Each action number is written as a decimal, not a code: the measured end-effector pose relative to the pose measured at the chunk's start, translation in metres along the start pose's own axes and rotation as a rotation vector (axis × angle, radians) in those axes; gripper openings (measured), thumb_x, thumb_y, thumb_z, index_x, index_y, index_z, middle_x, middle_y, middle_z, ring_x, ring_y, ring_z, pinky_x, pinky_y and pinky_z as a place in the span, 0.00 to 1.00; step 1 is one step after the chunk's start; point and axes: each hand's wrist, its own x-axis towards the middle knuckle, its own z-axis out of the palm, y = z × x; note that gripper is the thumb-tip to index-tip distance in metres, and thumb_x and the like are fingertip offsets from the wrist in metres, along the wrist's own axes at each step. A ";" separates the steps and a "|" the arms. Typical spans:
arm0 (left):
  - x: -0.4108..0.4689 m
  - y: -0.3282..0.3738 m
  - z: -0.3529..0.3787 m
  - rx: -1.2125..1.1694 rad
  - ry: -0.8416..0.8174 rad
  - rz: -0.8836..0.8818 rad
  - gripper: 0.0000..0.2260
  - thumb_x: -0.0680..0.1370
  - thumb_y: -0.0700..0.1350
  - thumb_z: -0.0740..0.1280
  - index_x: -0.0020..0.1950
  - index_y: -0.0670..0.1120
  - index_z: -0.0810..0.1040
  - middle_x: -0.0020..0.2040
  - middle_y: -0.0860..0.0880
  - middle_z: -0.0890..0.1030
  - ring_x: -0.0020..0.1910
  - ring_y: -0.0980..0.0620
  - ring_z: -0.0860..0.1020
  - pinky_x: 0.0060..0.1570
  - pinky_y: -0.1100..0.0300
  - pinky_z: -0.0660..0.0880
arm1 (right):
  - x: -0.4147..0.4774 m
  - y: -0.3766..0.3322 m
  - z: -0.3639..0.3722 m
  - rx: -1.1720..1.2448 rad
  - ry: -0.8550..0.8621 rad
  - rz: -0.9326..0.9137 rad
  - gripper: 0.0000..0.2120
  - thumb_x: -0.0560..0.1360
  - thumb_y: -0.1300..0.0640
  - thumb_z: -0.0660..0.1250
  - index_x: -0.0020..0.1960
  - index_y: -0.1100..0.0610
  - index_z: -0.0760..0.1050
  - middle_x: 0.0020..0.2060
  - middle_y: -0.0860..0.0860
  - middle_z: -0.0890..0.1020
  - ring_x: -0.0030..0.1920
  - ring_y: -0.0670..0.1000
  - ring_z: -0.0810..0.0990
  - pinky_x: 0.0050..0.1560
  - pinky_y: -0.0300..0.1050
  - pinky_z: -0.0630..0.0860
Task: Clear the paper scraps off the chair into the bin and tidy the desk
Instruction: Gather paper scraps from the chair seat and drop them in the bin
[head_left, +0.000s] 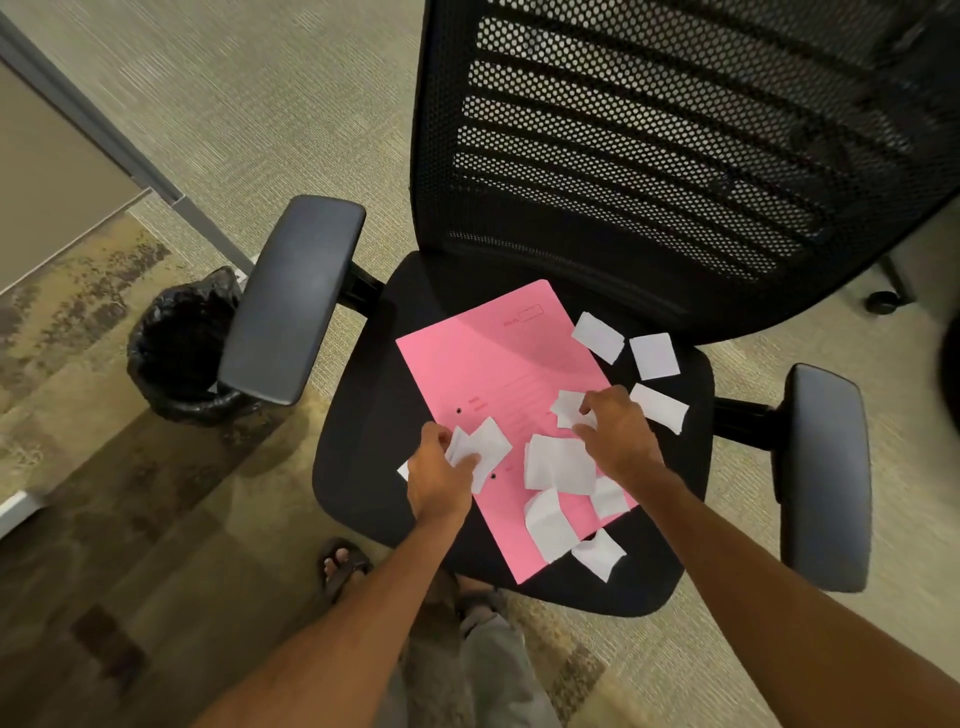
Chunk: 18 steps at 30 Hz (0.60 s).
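Observation:
A black office chair (363, 467) carries a pink folder (493, 364) lying flat on its seat. Several white paper scraps (558, 462) lie scattered over the folder and on the seat to its right, such as one scrap (653, 355) near the backrest. My left hand (441, 475) grips a small bunch of scraps (485, 447) at the folder's left edge. My right hand (615, 434) pinches another scrap (567, 408) on the folder. A bin (176, 348) with a black liner stands on the floor left of the chair.
The chair's left armrest (291, 299) overhangs the bin's rim; the right armrest (826, 475) sticks out on the other side. A grey partition panel (62, 171) runs along the left. My sandalled foot (343, 564) stands on the carpet before the seat.

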 end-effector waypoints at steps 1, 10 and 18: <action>0.002 -0.001 -0.001 -0.035 -0.018 0.005 0.17 0.74 0.44 0.72 0.61 0.44 0.73 0.58 0.44 0.78 0.55 0.45 0.79 0.52 0.54 0.79 | -0.003 -0.001 0.003 -0.028 -0.015 0.022 0.13 0.75 0.57 0.68 0.59 0.58 0.74 0.58 0.59 0.72 0.55 0.58 0.77 0.54 0.54 0.79; 0.013 -0.017 -0.015 -0.100 -0.049 -0.027 0.18 0.76 0.48 0.70 0.63 0.42 0.73 0.59 0.44 0.77 0.51 0.51 0.77 0.46 0.63 0.76 | -0.014 -0.016 0.027 -0.009 -0.198 0.318 0.19 0.77 0.57 0.63 0.68 0.50 0.67 0.62 0.56 0.68 0.59 0.59 0.74 0.63 0.59 0.68; 0.011 -0.024 -0.020 -0.235 -0.104 -0.048 0.12 0.76 0.50 0.70 0.52 0.51 0.68 0.49 0.49 0.76 0.44 0.52 0.78 0.34 0.66 0.75 | -0.016 -0.034 0.017 -0.101 -0.110 0.045 0.14 0.79 0.54 0.61 0.62 0.57 0.68 0.58 0.56 0.73 0.58 0.56 0.75 0.59 0.57 0.74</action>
